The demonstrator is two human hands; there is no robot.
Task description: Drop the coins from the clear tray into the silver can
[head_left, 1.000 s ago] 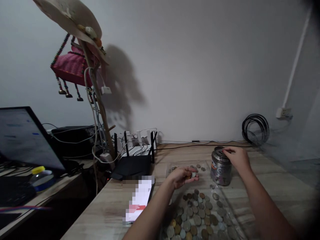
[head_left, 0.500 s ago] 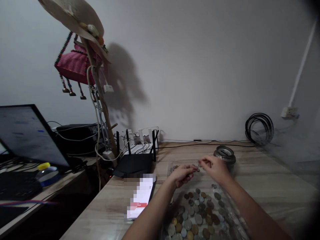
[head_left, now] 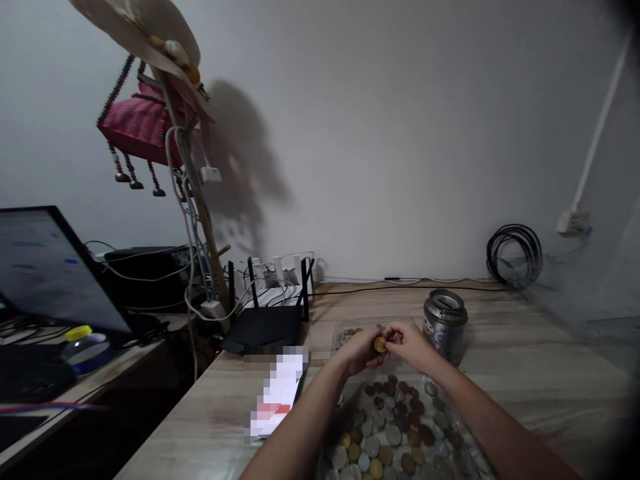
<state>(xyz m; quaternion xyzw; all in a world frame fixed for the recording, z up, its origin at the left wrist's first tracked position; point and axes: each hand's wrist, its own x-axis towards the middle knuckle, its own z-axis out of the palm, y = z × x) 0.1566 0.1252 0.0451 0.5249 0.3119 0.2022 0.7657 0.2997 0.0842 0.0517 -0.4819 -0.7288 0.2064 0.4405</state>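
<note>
My left hand (head_left: 361, 352) is curled palm inward above the far end of the coins; what lies inside its fingers is hidden. Against it, the thumb and fingers of my right hand (head_left: 411, 345) pinch a gold-coloured coin (head_left: 380, 344), its face turned towards me. Below my wrists, many silver, brown and gold coins (head_left: 393, 436) lie spread out on clear plastic. Behind my left hand is a smaller clear plastic tray (head_left: 345, 335) with more coins. To the right of my right hand stands a can (head_left: 445, 328) with a slot in its top.
A phone (head_left: 280, 393) lies left of my left forearm. Behind it is a black router (head_left: 267, 327) with upright antennas. A coiled black cable (head_left: 515, 257) rests against the wall. Further left are a monitor (head_left: 60, 267) and a yellow-capped bottle (head_left: 86, 350).
My hands have come together, and the gold-coloured coin now shows between them. My right hand has moved left, away from the can, which is more fully visible. The view has shifted slightly.
</note>
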